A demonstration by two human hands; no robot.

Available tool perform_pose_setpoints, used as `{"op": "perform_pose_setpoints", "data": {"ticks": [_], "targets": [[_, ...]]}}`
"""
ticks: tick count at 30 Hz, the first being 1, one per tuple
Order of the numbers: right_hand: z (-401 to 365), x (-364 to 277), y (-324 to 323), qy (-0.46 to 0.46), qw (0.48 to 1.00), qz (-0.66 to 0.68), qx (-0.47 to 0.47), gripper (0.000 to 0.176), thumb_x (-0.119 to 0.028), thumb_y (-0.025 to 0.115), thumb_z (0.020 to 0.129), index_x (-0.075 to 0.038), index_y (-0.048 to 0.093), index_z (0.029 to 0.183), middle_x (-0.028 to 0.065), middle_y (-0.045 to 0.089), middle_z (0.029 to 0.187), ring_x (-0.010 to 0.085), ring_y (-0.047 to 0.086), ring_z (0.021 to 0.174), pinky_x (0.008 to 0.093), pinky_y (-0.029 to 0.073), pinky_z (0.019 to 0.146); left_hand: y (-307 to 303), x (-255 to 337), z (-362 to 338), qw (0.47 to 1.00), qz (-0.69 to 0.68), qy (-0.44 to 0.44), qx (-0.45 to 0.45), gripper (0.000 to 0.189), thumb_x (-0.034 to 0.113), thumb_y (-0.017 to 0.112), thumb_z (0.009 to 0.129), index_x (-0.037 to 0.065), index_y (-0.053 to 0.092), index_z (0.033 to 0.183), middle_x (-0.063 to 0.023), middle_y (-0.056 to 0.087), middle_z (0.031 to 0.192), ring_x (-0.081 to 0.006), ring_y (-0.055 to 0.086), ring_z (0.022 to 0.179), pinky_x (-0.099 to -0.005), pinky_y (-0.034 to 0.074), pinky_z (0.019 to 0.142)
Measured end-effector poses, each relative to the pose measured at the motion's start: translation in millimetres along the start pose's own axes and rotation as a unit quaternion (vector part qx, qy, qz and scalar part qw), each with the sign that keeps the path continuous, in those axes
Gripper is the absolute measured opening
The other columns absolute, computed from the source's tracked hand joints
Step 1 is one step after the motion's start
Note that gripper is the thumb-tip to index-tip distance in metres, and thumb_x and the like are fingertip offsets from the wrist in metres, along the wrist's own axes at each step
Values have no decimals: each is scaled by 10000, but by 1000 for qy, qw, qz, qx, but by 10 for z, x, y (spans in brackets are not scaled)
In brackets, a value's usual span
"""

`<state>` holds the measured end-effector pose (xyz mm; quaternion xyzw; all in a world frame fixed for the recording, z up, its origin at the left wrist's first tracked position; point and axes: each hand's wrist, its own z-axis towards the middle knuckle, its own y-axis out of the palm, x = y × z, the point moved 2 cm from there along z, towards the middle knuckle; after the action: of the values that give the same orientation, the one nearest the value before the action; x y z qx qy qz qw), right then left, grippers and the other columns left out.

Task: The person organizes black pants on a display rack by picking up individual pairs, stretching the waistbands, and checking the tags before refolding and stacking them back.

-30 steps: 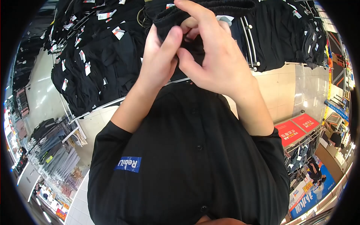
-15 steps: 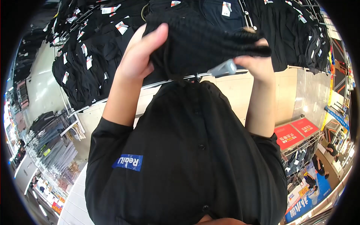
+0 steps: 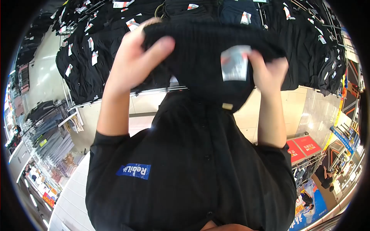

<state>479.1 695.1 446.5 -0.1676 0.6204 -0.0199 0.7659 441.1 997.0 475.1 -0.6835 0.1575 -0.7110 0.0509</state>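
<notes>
Now: both hands gripping one black garment, held up at chest height.
Left hand closed on its left edge, thumb across front; right hand closed on right edge beside white tag. Clothing rack behind.

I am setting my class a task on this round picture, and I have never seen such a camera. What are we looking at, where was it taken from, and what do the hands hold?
The camera sits on a person's head and looks forward and down; its wide lens bends the scene into a circle. There is no machine here: the two bare hands are the wearer's own. The big dark shape at the bottom is the wearer's black shirt, with a blue label. The left hand and the right hand each grip one side of a black garment, held spread between them. A white tag hangs on it beside the right hand. Behind it are racks of dark clothes with white tags, standing on a pale tiled floor.
</notes>
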Motion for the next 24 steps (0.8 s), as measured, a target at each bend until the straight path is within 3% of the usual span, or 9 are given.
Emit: {"op": "perform_pose_setpoints", "data": {"ticks": [2,4,5,6,8,10,12,18,24], "targets": [[526,425,165,-54,998,-6,20,362,-122,772,901,16,654,1215,94,733,1093,138,661,1001,290,515,906,116,-379,466,994,-44,30,99,402,287,746,916,-34,660,1142,-77,720,994,-143,650,881,-301,523,845],[1057,1061,348,-97,995,-23,25,458,-249,767,928,33,614,1256,156,708,1179,214,671,1091,336,517,946,152,-971,980,985,-93,25,144,532,194,682,991,-41,470,1419,-216,557,1405,-259,550,1317,-374,466,1075],[1195,1328,413,43,999,20,-26,913,-399,832,839,-98,345,1550,150,540,1414,249,467,1354,398,264,1208,190,-1369,1186,967,-80,-27,240,477,183,679,992,-35,510,1382,-199,615,1319,-262,601,1232,-356,484,1041],[1364,1922,441,-97,977,-188,6,550,-327,793,900,47,604,1257,194,691,1199,271,660,1146,364,520,965,238,-1776,1294,937,-66,-78,333,424,173,677,994,-28,551,1345,-181,673,1234,-264,651,1147,-339,502,1007],[1272,3093,451,39,960,-272,-48,575,-397,751,884,20,621,1258,208,708,1165,369,675,1105,415,534,938,329,-2510,1182,952,28,-137,271,536,361,731,932,-47,620,1262,-100,698,1135,-185,636,1056,-323,493,943],[713,3150,574,182,949,-254,-40,582,-391,752,866,21,620,1254,218,705,1158,337,683,1114,401,539,957,788,-3145,741,915,-11,-222,337,588,436,781,837,-52,661,1143,-190,728,1060,-315,692,1018,-378,514,960],[131,3246,668,251,940,-226,-51,559,-377,749,870,25,608,1231,219,699,1170,341,680,1119,407,535,963,1203,-3861,155,908,8,-337,249,645,458,787,811,-51,647,1181,-229,677,1154,-352,656,1104,-410,502,1006],[-1011,3110,686,388,875,-277,-85,642,-368,770,858,55,534,1280,286,670,1183,451,650,1127,463,518,977,1630,-3372,-635,861,133,-425,246,824,298,825,786,63,393,1447,-235,387,1445,-434,421,1330,-454,375,1128],[-974,3116,572,389,844,-321,-182,481,-296,783,865,2,578,1181,250,666,1198,452,627,1129,468,505,960,1690,-2866,-490,952,302,40,24,499,152,736,843,142,599,1322,-131,540,1358,-342,506,1301,-507,416,1078]]}}
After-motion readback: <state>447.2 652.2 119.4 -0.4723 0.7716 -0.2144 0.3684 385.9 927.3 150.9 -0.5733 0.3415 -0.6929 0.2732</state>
